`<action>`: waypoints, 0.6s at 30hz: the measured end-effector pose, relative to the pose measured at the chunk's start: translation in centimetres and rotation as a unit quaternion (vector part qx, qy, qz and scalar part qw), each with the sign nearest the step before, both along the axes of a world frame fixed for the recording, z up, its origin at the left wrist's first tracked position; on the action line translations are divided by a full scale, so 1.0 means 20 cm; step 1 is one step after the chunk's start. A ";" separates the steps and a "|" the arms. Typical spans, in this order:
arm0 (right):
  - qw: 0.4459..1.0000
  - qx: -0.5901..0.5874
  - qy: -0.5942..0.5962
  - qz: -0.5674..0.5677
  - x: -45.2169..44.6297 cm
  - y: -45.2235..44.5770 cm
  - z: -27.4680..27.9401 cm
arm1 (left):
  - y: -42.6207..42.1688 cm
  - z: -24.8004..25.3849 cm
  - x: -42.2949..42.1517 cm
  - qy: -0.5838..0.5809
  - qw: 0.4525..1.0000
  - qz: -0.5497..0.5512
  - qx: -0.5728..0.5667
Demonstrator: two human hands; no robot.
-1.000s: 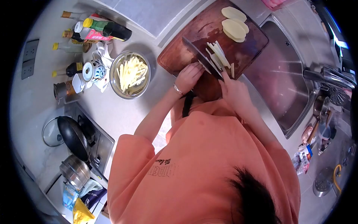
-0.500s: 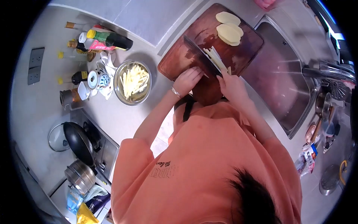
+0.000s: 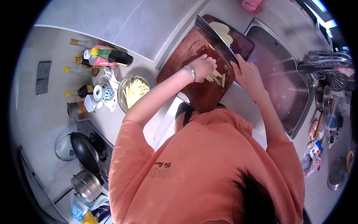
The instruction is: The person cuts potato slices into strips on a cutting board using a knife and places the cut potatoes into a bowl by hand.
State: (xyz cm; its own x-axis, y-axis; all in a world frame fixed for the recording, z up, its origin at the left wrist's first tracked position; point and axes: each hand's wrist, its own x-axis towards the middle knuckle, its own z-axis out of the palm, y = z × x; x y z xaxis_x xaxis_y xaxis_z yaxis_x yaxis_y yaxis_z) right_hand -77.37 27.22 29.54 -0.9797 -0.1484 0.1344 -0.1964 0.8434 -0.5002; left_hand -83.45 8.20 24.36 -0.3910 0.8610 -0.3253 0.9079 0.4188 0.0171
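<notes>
My right hand (image 3: 247, 74) grips the handle of a cleaver (image 3: 215, 39), its broad blade tilted above the board and slanting to the upper left. Wearing a silver bangle, my left hand (image 3: 203, 68) is curled over cut potato strips (image 3: 216, 77) on the brown cutting board (image 3: 179, 61); its fingertips are partly hidden. Several pale potato slices (image 3: 220, 30) lie at the far end of the board, partly covered by the blade. Left of the board, a bowl (image 3: 121, 99) holds a heap of potato strips.
A steel sink (image 3: 278, 67) with a faucet (image 3: 320, 68) adjoins the board on the right. Along the left wall stand sauce bottles (image 3: 115, 56) and a blue-and-white jar (image 3: 103, 92). A black wok (image 3: 85, 151) and a steel pot (image 3: 86, 184) are at the lower left.
My right hand has lifted the cleaver off the strips and tilted it. My left hand has moved up and right, from beside the blade onto the strips. The camera view has shifted slightly.
</notes>
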 end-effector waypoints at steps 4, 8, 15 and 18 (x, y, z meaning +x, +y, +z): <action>1.000 0.005 -0.018 -0.013 0.04 0.03 -0.02 | -0.04 -0.04 0.03 0.020 1.000 -0.001 0.002; 0.999 0.006 -0.049 -0.014 0.08 0.05 -0.07 | -0.04 -0.08 0.10 0.033 0.998 0.051 0.013; 0.996 -0.003 -0.089 -0.013 0.10 0.05 -0.10 | -0.04 -0.10 0.15 0.030 0.990 0.123 0.067; 0.996 -0.008 -0.089 -0.013 0.10 0.05 -0.10 | -0.06 -0.11 0.16 0.031 0.989 0.139 0.037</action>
